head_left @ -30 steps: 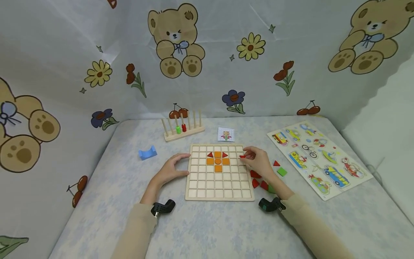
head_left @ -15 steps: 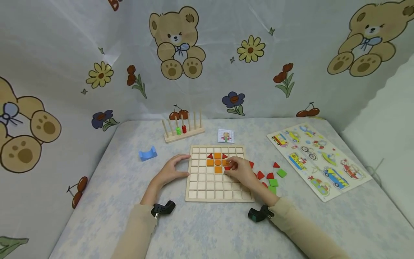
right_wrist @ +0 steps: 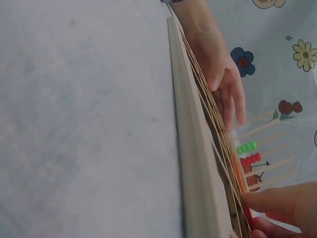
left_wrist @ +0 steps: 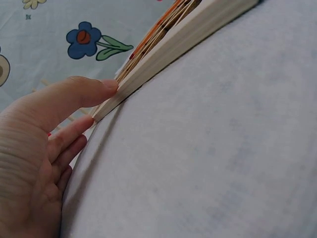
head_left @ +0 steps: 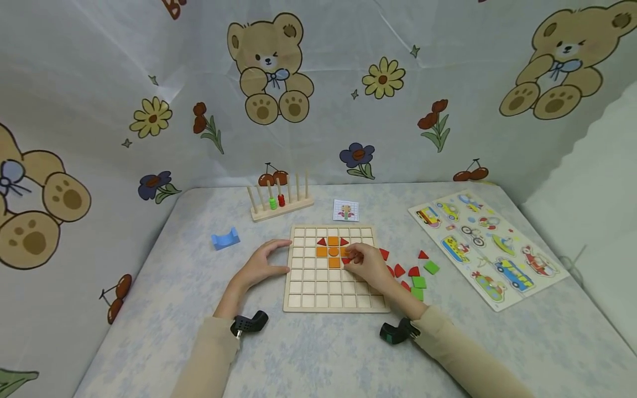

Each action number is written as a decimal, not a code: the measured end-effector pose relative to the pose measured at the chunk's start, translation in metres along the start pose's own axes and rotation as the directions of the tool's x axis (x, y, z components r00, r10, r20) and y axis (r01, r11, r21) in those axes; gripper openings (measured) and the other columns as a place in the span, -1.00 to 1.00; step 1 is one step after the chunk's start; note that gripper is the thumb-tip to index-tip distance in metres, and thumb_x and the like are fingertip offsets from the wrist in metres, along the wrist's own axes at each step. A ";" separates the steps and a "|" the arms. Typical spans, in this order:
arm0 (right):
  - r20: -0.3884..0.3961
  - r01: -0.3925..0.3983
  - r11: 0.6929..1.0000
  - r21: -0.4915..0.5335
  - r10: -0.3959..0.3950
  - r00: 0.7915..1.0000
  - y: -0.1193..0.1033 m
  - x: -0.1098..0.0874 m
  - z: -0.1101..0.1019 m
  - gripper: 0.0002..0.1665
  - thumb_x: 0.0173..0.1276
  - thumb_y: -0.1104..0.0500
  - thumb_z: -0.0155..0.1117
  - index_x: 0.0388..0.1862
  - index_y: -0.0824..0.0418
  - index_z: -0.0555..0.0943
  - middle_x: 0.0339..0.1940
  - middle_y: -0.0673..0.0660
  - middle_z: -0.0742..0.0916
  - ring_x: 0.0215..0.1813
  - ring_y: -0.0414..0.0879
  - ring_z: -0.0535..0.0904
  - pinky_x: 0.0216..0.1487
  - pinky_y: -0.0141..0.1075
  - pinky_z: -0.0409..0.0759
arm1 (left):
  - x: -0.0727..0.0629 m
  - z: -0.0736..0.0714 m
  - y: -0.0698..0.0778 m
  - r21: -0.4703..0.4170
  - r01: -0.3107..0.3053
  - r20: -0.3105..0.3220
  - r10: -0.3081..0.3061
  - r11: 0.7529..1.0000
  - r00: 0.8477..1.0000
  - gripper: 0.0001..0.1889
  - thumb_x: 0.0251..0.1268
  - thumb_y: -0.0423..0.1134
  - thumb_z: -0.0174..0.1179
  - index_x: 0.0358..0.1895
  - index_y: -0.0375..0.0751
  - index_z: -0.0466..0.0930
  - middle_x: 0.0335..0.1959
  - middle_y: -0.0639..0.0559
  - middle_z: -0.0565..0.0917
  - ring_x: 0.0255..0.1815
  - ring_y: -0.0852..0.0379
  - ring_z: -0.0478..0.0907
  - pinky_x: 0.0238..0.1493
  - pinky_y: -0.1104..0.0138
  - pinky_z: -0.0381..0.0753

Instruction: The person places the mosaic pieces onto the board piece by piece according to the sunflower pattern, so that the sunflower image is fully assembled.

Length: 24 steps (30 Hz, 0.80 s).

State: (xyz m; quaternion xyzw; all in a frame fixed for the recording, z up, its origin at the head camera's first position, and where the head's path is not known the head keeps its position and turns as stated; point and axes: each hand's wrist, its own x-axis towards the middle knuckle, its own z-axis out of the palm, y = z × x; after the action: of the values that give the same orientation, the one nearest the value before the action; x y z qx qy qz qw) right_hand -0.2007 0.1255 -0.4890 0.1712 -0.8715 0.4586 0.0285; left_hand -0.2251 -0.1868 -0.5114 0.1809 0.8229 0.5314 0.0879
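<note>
A wooden grid board lies flat on the table, holding several orange squares and an orange circle in a cross. Two red triangles flank its top square. At the board's left edge rests my left hand, thumb and fingers spread, the tips against the rim. My right hand pinches a small red piece over a cell below the cross's right arm; its fingers partly cover the piece, hiding its full shape.
Loose red pieces and green squares lie right of the board. Behind it are a printed pattern card and a peg stand with beads. A blue curved block sits left; a vehicle puzzle board lies right.
My right hand has moved left from the board's right edge to the cross with the red piece, and over the last half second stays there. My left hand keeps its place.
</note>
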 end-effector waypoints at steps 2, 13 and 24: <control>-0.004 -0.007 1.000 0.006 0.007 1.000 0.001 0.000 0.001 -0.62 0.12 0.43 0.47 -0.03 0.43 0.67 -0.30 0.26 0.71 -0.36 -0.14 0.50 -0.30 -0.44 0.53 | 0.001 0.001 0.001 0.006 -0.004 0.004 0.004 1.000 1.000 -0.27 0.07 -0.26 0.50 0.38 -0.17 0.44 0.43 -0.17 0.41 0.56 -0.20 0.15 0.54 -0.18 0.08; -0.031 0.003 1.000 0.005 -0.003 1.000 0.002 -0.004 -0.018 -0.64 0.19 0.39 0.44 -0.01 0.43 0.65 -0.28 0.24 0.72 -0.29 -0.06 0.59 -0.26 -0.40 0.56 | 0.000 -0.001 0.000 0.008 0.024 -0.002 -0.024 1.000 1.000 -0.26 0.07 -0.23 0.50 0.39 -0.10 0.44 0.45 -0.12 0.39 0.58 -0.18 0.12 0.55 -0.17 0.05; -0.180 -0.120 0.982 -0.147 0.092 0.979 0.042 -0.031 -0.095 -0.64 0.27 0.42 0.32 0.06 0.47 0.61 -0.20 0.34 0.73 -0.18 0.11 0.61 -0.23 -0.45 0.55 | 0.000 0.000 0.000 0.034 -0.003 0.001 0.003 0.999 1.000 -0.26 0.07 -0.21 0.50 0.38 -0.14 0.44 0.42 -0.16 0.42 0.55 -0.21 0.16 0.52 -0.19 0.11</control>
State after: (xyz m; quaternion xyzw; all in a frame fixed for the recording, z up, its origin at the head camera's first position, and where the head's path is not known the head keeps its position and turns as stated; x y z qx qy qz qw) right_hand -0.1955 0.2327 -0.4734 0.0812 -0.9072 0.4023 0.0928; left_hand -0.2250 -0.1870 -0.5119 0.1837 0.8314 0.5176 0.0844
